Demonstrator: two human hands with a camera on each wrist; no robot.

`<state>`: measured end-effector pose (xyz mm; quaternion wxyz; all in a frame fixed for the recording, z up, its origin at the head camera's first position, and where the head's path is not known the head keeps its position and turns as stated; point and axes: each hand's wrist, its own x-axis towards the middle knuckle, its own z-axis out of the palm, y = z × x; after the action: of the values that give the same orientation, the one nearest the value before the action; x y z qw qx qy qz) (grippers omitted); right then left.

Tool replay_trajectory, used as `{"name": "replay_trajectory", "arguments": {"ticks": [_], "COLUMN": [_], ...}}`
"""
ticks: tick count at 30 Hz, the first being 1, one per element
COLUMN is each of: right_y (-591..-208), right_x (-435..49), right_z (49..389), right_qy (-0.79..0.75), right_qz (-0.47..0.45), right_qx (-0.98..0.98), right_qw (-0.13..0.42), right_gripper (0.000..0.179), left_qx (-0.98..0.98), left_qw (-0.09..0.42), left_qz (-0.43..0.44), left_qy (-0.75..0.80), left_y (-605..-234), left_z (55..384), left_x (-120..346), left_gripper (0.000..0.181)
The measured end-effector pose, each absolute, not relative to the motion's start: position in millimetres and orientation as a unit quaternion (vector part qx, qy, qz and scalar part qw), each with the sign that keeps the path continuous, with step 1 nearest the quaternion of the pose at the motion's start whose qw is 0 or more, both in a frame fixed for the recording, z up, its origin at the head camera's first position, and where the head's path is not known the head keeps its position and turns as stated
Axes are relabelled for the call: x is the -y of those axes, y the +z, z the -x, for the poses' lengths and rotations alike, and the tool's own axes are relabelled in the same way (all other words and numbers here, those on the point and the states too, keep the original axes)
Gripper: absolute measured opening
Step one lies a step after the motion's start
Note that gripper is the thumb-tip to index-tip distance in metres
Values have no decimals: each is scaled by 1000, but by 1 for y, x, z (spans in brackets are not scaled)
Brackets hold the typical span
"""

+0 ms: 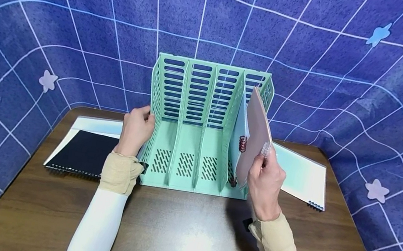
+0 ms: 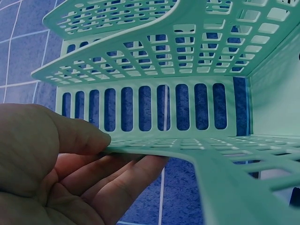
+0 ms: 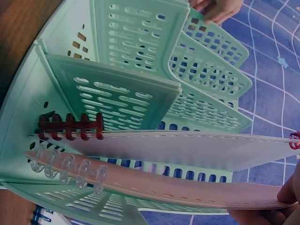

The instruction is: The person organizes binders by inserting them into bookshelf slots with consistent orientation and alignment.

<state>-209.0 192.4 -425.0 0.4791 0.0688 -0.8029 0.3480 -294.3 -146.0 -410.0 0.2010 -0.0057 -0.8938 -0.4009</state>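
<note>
A mint-green file rack (image 1: 182, 180) with upright dividers stands on the table. My left hand (image 1: 137, 128) pinches the rack's left side wall between thumb and fingers, as the left wrist view shows closely. In the rightmost compartment stands a light blue notebook (image 1: 240, 125) with dark red rings. Beside it, on the right, is a pink notebook (image 1: 256, 130) with clear rings, partly inside that same compartment. My right hand (image 1: 266, 180) grips the pink notebook near its upper ring end. In the right wrist view its lower clear rings (image 3: 68, 165) are down between the walls, near the rack's floor.
A black spiral notebook (image 1: 81, 152) lies on the table left of the rack, over a pale one (image 1: 99, 125). Right of the rack lies a pale green-white notebook (image 1: 302, 178) with dark rings. A blue star-patterned cloth (image 1: 219, 17) hangs behind the table (image 1: 175, 232).
</note>
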Motion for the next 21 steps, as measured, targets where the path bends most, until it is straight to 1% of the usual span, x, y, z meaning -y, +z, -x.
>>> {"name": "replay_trajectory", "arguments": {"ticks": [10, 16, 21], "right_y": [-432, -430, -427], "right_x": [-190, -189, -188], "right_z": [210, 210, 208], "right_qy": [344, 345, 347], "right_qz": [-71, -86, -99], "right_qx": [806, 813, 818], "right_qw": [476, 461, 448], "right_gripper": [26, 20, 19], "left_qx": [894, 894, 894], "left_qw": [199, 197, 201], "left_qz": [5, 1, 2], "left_qy": [-402, -402, -401], "left_y": [-409, -410, -410], "left_z": [294, 294, 294], "left_x": [145, 145, 145], "left_gripper": [24, 23, 23]}}
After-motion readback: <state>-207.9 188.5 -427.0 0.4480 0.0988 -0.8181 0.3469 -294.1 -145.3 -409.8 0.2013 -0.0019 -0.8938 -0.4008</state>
